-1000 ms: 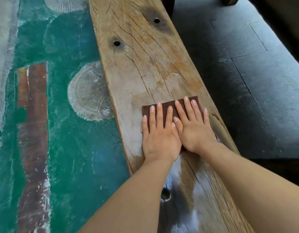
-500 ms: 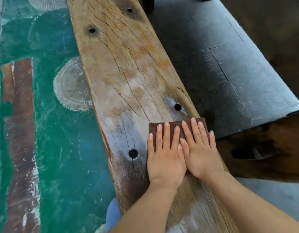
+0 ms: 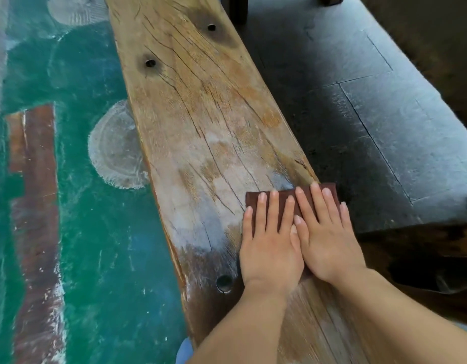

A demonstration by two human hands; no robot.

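FLOOR: to your left lay a green-painted floor, chalky with pale dust | MARKS: a pale round scuff and a rust-brown strip broke the paint | RIGHT: a grey slab, scored by thin seams, ran alongside you | NEAR RIGHT: a dark wooden block sat in shadow | LIGHT: soft, even

One head-worn wide-angle view looks steeply down — close over the wooden plank, along its length.
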